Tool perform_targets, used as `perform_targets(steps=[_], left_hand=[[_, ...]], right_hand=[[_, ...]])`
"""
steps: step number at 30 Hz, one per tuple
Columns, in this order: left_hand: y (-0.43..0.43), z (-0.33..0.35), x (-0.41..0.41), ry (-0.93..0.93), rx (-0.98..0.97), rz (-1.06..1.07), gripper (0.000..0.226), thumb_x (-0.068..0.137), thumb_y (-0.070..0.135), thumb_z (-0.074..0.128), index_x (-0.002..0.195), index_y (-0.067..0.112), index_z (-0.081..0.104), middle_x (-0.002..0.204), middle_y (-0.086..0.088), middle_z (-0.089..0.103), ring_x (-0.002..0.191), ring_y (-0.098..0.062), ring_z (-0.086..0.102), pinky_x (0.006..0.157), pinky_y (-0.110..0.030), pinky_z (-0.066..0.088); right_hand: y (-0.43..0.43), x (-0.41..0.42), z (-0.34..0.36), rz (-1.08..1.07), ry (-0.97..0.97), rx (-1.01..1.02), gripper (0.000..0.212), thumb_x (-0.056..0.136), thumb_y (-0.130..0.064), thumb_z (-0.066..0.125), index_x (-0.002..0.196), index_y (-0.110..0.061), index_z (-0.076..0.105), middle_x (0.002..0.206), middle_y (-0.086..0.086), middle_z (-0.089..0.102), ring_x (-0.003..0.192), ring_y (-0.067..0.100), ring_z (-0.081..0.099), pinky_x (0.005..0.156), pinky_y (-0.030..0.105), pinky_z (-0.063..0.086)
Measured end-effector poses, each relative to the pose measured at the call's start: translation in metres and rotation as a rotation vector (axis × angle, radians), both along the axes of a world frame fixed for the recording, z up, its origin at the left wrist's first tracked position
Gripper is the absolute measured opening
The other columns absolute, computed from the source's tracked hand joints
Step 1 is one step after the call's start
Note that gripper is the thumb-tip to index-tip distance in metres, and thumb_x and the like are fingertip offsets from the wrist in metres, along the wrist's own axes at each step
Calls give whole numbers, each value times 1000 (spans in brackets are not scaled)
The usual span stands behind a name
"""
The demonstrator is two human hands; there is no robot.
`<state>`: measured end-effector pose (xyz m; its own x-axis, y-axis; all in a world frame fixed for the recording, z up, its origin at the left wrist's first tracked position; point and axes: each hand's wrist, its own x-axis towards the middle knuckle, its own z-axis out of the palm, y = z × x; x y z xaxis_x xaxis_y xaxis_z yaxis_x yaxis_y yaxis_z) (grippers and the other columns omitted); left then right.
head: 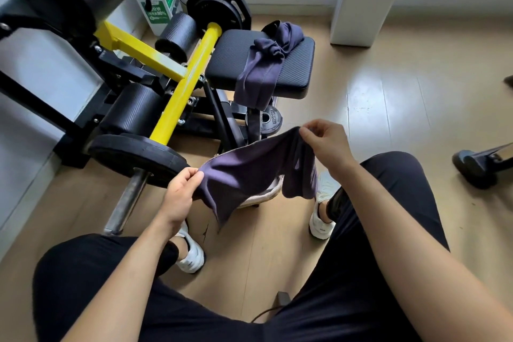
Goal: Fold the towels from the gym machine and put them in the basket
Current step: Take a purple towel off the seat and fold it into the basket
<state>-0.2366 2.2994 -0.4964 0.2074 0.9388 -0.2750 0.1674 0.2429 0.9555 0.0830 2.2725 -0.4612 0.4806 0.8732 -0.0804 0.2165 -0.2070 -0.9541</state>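
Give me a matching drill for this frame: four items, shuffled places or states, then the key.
Items
1. held purple towel
2. crumpled purple towel
3. basket
4. weight plate

Places or states
A. draped over the black seat pad
B. on the floor, mostly hidden behind cloth
C. stretched between left hand and right hand
D. mounted on the steel bar near the left hand

Pairs: 1-C, 2-A, 3-B, 4-D
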Motion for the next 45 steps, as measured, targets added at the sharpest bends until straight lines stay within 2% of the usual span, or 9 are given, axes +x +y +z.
perform_targets(steps=[3,7,15,20,24,29,33,37,45], left_hand=[[-4,19,9,-195,-39,59,9,92,21,65,91,13,69,80,-1,72,71,-10,67,66,-22,56],[-9,31,13,-364,-116,38,27,69,35,76,92,20,78,90,-2,76,78,-11,71,69,-23,58],[-15,29,15,-337,-110,114,67,43,52,98,90,10,77,86,-11,76,78,-19,73,72,-28,60],[-22,31,26,-324,-149,122,26,67,26,82,85,8,73,79,-8,75,73,-19,69,73,-31,59],[-29,34,36,-349,-195,93,28,72,15,75,98,4,73,87,-9,76,77,-17,70,74,-28,59],[-33,39,43,-389,-239,111,14,87,0,66,97,5,74,84,-5,77,75,-12,73,67,-22,58],[-33,41,45,-386,-272,171,13,78,11,73,90,8,77,84,-7,77,73,-15,72,64,-25,59],[-34,41,46,-367,-289,196,12,69,21,77,78,14,81,81,-7,77,72,-16,72,64,-27,59],[-35,43,42,-454,-223,136,19,71,16,76,89,12,81,92,-11,77,85,-20,74,79,-30,62]], right_hand=[[-1,-8,-3,33,12,-9,10,91,-13,70,83,-16,75,71,-3,67,67,9,59,67,25,48],[-5,-26,-4,150,103,0,12,85,-10,77,96,-13,75,69,1,61,64,13,53,66,29,45],[-7,-54,1,307,160,20,29,72,-1,87,93,-2,68,77,13,70,67,13,64,68,24,57],[-11,-77,0,321,239,24,11,78,1,82,85,0,74,76,6,74,71,13,67,72,24,56],[-16,-95,-3,344,187,48,6,84,-5,79,89,-4,78,86,8,78,78,14,71,80,34,59],[-21,-99,4,388,138,118,10,87,-6,76,95,-12,80,88,-3,77,84,13,73,79,24,58],[-24,-102,6,403,30,204,18,86,-5,77,92,-22,78,84,-14,74,81,8,71,75,18,55],[-25,-104,4,405,-44,293,17,85,-5,77,93,-20,79,89,-5,73,82,13,70,75,22,54],[-27,-109,-1,472,-88,252,24,86,-11,65,103,-16,81,97,-3,68,96,13,67,81,18,51]])
